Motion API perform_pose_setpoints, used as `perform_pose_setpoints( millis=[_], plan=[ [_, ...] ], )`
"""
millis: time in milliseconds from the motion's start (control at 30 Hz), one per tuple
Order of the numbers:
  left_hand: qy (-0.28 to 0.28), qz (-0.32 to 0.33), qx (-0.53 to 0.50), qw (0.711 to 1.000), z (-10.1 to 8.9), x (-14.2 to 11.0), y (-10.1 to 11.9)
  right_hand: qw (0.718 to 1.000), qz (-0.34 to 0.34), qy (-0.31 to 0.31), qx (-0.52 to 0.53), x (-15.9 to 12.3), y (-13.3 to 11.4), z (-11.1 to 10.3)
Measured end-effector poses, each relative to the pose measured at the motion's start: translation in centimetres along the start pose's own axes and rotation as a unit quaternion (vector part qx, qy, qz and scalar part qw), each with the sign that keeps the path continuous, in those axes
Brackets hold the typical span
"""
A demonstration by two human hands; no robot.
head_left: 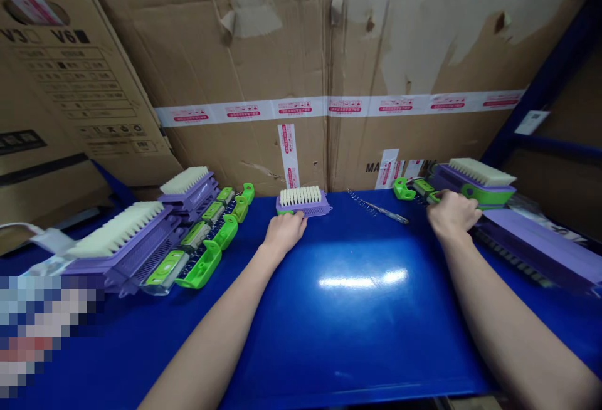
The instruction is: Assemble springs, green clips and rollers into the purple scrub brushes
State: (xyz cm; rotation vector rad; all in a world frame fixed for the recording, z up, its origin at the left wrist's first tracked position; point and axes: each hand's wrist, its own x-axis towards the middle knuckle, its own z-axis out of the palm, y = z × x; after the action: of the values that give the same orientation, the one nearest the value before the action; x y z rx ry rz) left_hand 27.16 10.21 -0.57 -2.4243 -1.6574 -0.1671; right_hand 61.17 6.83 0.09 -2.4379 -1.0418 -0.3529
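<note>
My left hand (285,232) is closed at the near side of a small purple brush block (316,208) with cream bristles pointing up. A bit of green shows by its fingers. My right hand (452,212) is closed in front of a purple brush block with a green end (489,194) at the right; its fingers hide whatever they hold. Just left of that hand lie a bright green cap (403,189) and a green-labelled clear piece (424,188). Between the hands, a thin spring (362,203) and a small screwdriver (388,212) rest on the blue surface.
Purple brush blocks (122,234) stand at the left, beside rows of green-labelled clear pieces (164,270), springs and green caps (203,267). More long purple parts (540,241) lie at the right. Cardboard (244,59) walls the back of the blue table (348,341); a blue post (540,84) rises at right.
</note>
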Motion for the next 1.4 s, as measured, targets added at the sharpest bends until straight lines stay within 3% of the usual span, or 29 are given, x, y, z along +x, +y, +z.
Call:
perform_pose_setpoints(
  millis=[300,567,867,1100,1267,1400],
  plan=[
    [-0.013,-0.002,-0.002,1.0,0.0,0.1,-0.1,1.0,0.007,0.009,-0.016,-0.3,-0.8,-0.2],
    [-0.005,-0.003,0.006,1.0,0.2,0.1,-0.2,0.996,-0.057,0.074,0.012,-1.4,-2.9,-1.0],
    [-0.002,-0.001,0.004,1.0,0.3,0.2,-0.2,0.987,-0.091,0.123,0.041,-1.2,-2.9,-1.3],
    [-0.003,0.0,0.005,1.0,0.2,0.1,-0.2,0.974,-0.164,0.093,0.129,-2.7,-5.3,-0.7],
    [-0.009,0.0,0.002,1.0,0.1,0.1,-0.2,0.984,-0.126,0.046,0.115,-3.8,-6.1,-0.8],
    [-0.005,0.0,0.002,1.0,0.1,0.1,-0.2,0.993,-0.077,0.054,0.076,-3.6,-5.7,-1.7]
  ],
)
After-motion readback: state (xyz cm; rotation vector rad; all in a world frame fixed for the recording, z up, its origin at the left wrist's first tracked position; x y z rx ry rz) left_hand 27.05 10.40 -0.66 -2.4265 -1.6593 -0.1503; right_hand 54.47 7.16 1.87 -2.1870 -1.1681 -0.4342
